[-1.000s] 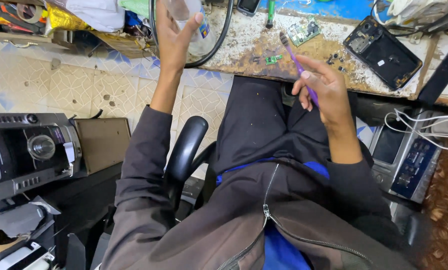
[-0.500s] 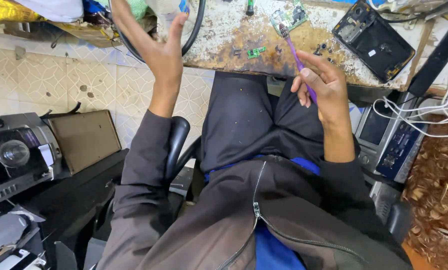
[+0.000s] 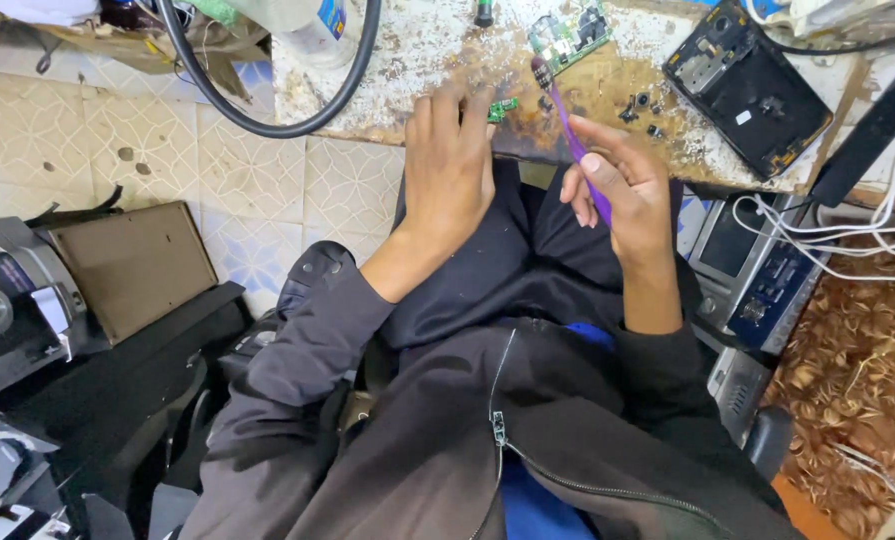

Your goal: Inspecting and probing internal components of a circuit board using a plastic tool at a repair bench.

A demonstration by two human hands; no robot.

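Your right hand [image 3: 622, 195] pinches a purple toothbrush [image 3: 570, 135], its bristles up by the green circuit board [image 3: 567, 35] on the worn bench [image 3: 417, 60]. Your left hand [image 3: 449, 165] is empty, fingers loosely extended, fingertips at the bench edge just beside a small green board piece [image 3: 503, 106]. An opened phone shell [image 3: 747, 85], its insides exposed, lies well to the right.

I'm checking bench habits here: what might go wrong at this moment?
1. The small green board lies at the bench edge, right by the left hand's fingertips; a nudge might knock it off.
2. The purple toothbrush in the right hand points toward the larger circuit board; rough scrubbing may damage small parts.
3. Loose dark bits beside the opened phone may get swept away.
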